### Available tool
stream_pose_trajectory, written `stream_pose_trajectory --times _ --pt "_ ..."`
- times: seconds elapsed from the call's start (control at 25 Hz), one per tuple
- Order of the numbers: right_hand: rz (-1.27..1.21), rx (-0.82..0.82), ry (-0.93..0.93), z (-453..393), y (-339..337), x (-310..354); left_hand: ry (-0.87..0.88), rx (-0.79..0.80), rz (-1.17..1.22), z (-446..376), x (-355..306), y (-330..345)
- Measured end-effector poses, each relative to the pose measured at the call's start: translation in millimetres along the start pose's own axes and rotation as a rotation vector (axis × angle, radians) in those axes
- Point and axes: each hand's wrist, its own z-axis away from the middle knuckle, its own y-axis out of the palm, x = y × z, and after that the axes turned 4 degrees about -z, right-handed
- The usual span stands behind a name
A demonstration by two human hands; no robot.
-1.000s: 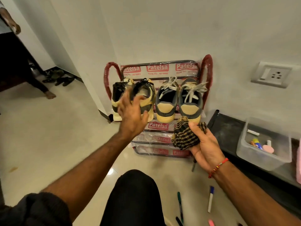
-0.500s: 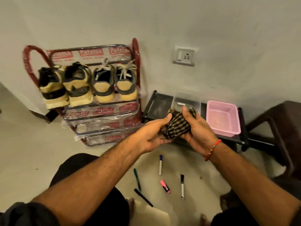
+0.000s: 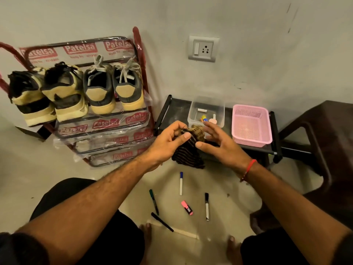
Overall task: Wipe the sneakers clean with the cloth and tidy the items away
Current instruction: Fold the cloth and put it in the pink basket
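The left hand (image 3: 168, 142) grips the checked cloth (image 3: 188, 150), thumb and fingers curled round its top. The right hand (image 3: 219, 144) touches the cloth's other side with spread, relaxed fingers. The cloth hangs between both hands, above the floor and in front of the low black shelf (image 3: 177, 106). Four sneakers (image 3: 76, 92) sit on the rack's (image 3: 107, 138) top tier, well apart from it.

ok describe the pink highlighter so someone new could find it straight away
Start at the shoe rack against the wall, then drop to the floor in front of the low black shelf, where several pens lie scattered. The pink highlighter lies among them, the only short, stubby pink one among long, thin markers.
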Motion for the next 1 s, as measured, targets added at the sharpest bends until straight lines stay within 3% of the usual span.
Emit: stream_pose_trajectory --times 0.08,0.24,0.36,0.44,0.56,0.6,0.68,0.88,1.0 --pt "-0.075 0.073 0.013 -7 5 -3 0.061 -0.027 -0.095 -3 2 -6" --pt "0.111 -0.137 -0.045 -16 3 -4 0.037 -0.166 -0.213 -5 10 -17" --pt "0.098 -0.085 -0.066 -17 4 0 0.087 -0.214 -0.245 -5 12 -17" --pt "-0.012 -0.023 -0.037 -16 5 3 0.060 -0.195 -0.221 -5 7 -17" --pt "-0.365 -0.007 -0.001 -15 -1 10 0.096 -0.146 -0.294 -5 5 -24" --pt "-0.309 -0.033 0.015 -18 -5 10 0.098 -0.138 -0.309 -7 8 -26" --pt "-0.183 -0.086 0.076 -19 -4 6 -0.021 -0.114 -0.349 -8 13 -25" --pt "-0.765 -0.153 0.114 -22 2 14 -0.131 -0.305 -0.204 -7 10 -29" --pt "-0.869 -0.208 0.107 -25 -6 13 -0.298 -0.153 -0.275 -3 11 -26"
